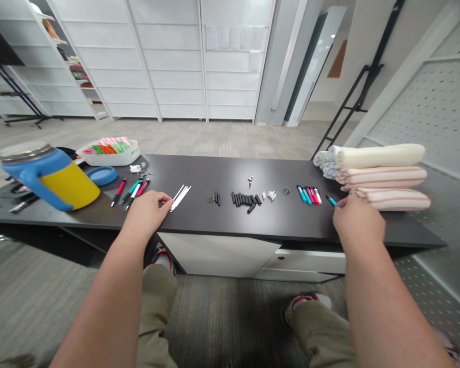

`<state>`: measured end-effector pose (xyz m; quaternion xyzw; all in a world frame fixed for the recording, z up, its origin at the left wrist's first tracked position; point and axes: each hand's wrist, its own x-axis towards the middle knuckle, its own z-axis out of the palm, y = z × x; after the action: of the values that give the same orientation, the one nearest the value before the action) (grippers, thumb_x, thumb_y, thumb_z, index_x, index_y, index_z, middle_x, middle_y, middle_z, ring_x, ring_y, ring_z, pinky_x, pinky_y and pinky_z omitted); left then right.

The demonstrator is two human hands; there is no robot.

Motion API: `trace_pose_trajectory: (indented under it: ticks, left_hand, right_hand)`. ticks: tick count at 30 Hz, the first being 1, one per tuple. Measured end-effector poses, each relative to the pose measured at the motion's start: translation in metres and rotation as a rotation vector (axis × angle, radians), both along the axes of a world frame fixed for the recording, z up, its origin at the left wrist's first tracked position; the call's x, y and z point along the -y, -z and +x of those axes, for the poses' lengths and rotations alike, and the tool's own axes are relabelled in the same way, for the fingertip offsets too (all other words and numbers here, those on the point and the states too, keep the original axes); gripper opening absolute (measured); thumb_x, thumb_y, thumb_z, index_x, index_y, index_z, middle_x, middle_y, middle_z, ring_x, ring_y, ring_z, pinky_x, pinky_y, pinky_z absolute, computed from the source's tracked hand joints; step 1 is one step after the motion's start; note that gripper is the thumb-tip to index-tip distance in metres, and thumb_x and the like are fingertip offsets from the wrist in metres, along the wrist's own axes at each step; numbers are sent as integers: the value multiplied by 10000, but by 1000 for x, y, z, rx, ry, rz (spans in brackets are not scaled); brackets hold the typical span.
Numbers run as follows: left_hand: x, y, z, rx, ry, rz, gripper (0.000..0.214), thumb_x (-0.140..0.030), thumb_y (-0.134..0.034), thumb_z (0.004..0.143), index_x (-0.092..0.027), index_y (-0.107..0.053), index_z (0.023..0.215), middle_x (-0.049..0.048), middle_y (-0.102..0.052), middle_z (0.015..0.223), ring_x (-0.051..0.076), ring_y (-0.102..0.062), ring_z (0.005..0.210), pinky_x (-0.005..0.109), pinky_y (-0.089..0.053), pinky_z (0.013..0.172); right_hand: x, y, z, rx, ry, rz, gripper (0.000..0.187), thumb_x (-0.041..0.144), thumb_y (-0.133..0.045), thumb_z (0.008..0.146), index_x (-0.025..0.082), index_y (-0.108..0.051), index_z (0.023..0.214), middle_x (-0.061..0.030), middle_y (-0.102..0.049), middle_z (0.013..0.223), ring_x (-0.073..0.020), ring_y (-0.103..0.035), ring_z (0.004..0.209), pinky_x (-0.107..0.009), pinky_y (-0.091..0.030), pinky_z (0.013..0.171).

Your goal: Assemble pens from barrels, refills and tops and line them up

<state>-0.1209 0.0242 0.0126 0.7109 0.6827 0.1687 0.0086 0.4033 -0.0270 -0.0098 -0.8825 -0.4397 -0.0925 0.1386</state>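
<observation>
My left hand is at the left part of the dark table, thumb and forefinger pinched at the near end of a bundle of thin white pen refills. It seems to grip one of them. Over at the right, my right hand is closed on a teal pen barrel, whose end sticks out past the fingers. Beside it lies a row of teal, red and white pen barrels. Black grip sleeves, small white parts and metal springs are laid in groups between my hands.
Whole pens lie left of my left hand, near a blue-and-yellow mug and a blue lid. A white tray of colourful packets stands behind. Rolled towels are stacked at the right end of the table.
</observation>
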Motion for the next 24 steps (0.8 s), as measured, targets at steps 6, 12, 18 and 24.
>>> trace_pose_trajectory:
  ticks: [6,12,18,24]
  left_hand:
    - [-2,0,1,-1,-10,-18,307,-397,-565,895,-217,-805,962,90,-776,1006,282,-713,942,352,-502,835]
    - [-4,3,6,-58,-63,-25,289,-375,-538,919,-194,-762,939,123,-762,996,309,-710,954,369,-513,819]
    - [-6,9,8,-109,-97,-14,306,-361,-490,953,-180,-736,958,165,-751,1031,323,-713,979,383,-535,864]
    - [-7,7,6,-57,-194,-26,342,-352,-424,998,-167,-710,1029,204,-758,1066,374,-710,1028,434,-515,884]
  right_hand:
    - [2,1,-1,17,10,59,233,218,-523,933,164,-724,1038,-216,-708,942,-293,-641,746,-404,-344,646]
    - [4,-2,-7,-11,5,111,171,219,-607,918,163,-726,1027,-207,-712,930,-297,-644,778,-409,-357,656]
    - [3,-8,-18,33,-41,219,248,209,-576,933,125,-714,1121,-228,-711,1073,-316,-651,919,-411,-426,737]
    - [-2,-6,-52,-9,-452,364,268,229,-531,966,132,-704,1147,-182,-695,1101,-304,-648,1010,-418,-496,915]
